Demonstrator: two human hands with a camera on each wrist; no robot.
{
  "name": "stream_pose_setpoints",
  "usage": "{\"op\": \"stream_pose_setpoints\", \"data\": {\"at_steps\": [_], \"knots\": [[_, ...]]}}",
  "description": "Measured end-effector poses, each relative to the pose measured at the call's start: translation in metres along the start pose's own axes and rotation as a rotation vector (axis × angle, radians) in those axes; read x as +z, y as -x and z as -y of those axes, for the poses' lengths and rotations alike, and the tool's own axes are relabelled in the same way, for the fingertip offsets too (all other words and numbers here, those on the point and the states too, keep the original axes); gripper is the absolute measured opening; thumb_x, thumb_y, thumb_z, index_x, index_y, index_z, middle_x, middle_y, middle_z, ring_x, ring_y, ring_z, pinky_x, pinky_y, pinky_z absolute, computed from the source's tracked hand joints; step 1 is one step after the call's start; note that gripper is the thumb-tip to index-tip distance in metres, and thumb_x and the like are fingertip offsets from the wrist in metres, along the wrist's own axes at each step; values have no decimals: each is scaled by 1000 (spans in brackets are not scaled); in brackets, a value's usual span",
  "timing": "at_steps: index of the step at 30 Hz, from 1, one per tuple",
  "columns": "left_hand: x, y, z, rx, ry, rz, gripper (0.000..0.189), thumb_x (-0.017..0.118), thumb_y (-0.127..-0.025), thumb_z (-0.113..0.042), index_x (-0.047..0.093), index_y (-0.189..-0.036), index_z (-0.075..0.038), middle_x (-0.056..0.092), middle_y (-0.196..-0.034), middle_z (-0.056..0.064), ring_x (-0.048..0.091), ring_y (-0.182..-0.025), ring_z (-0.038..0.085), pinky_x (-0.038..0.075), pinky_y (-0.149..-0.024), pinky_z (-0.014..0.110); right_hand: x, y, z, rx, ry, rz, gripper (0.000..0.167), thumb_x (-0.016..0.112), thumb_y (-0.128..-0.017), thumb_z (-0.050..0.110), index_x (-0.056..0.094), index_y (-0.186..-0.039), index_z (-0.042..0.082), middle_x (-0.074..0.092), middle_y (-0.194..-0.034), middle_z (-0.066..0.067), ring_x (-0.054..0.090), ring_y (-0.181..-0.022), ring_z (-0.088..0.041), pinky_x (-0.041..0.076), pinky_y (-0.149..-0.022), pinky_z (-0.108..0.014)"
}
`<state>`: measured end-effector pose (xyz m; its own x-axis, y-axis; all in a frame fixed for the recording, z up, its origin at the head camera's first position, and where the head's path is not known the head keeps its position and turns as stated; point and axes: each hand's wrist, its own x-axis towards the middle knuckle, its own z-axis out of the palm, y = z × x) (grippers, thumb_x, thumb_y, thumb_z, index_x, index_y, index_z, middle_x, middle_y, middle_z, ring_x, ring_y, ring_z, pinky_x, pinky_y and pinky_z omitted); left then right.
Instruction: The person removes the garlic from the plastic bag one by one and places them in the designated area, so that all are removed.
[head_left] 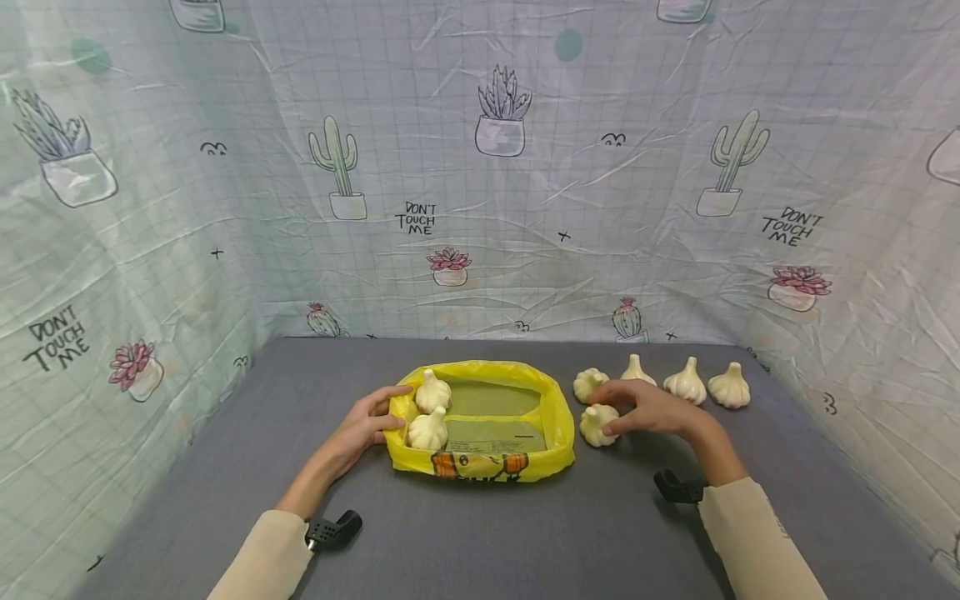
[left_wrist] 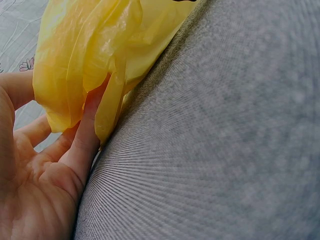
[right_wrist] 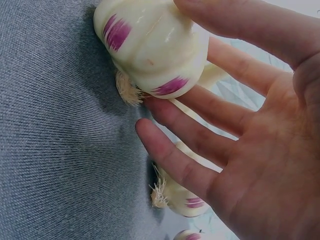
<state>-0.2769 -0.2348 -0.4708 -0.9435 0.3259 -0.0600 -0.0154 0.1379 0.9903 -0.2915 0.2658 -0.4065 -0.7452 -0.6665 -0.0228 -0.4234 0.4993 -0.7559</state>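
A yellow plastic bag [head_left: 557,425], its mouth spread wide, lies on the dark grey table. Two garlic bulbs [head_left: 428,430] sit inside at its left end. My left hand [head_left: 360,429] holds the bag's left side, and in the left wrist view the yellow plastic [left_wrist: 75,60] folds over some of the fingers. Just right of the bag, my right hand [head_left: 645,406] has its thumb and fingers around a cream garlic bulb [head_left: 597,425]. In the right wrist view this bulb [right_wrist: 150,45] shows purple streaks and a tuft of roots.
Behind the right hand, several more garlic bulbs [head_left: 729,386] stand in a row towards the back right; the hand partly covers some. A printed plastic sheet [head_left: 480,208] hangs behind the table [head_left: 480,542] and along both sides.
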Motion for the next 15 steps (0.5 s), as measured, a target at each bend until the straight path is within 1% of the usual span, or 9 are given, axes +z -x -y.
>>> {"op": "stream_pose_setpoints", "data": {"at_steps": [3,8,15], "knots": [[0,0,0,-1,-3,1,66,63,-96,-11,40,-158,-11,40,-160,25,63,-117,24,59,-87,38,0,0,0,-2,0,-5,50,78,-90,15,61,-132,-6,66,-133,-21,60,-125,-39,49,-104,-59],[0,0,0,-9,-1,1,66,63,-96,-11,40,-158,-11,41,-160,25,64,-117,24,59,-87,38,-2,1,2,-6,-4,-13,48,78,-90,15,63,-131,-4,67,-131,-21,62,-122,-38,49,-102,-62],[0,0,0,-8,7,-1,66,63,-96,-11,40,-158,-11,41,-160,24,64,-118,23,60,-86,37,-2,1,3,-17,-9,-11,46,77,-91,13,62,-131,-5,68,-130,-22,61,-125,-44,46,-105,-67]]}}
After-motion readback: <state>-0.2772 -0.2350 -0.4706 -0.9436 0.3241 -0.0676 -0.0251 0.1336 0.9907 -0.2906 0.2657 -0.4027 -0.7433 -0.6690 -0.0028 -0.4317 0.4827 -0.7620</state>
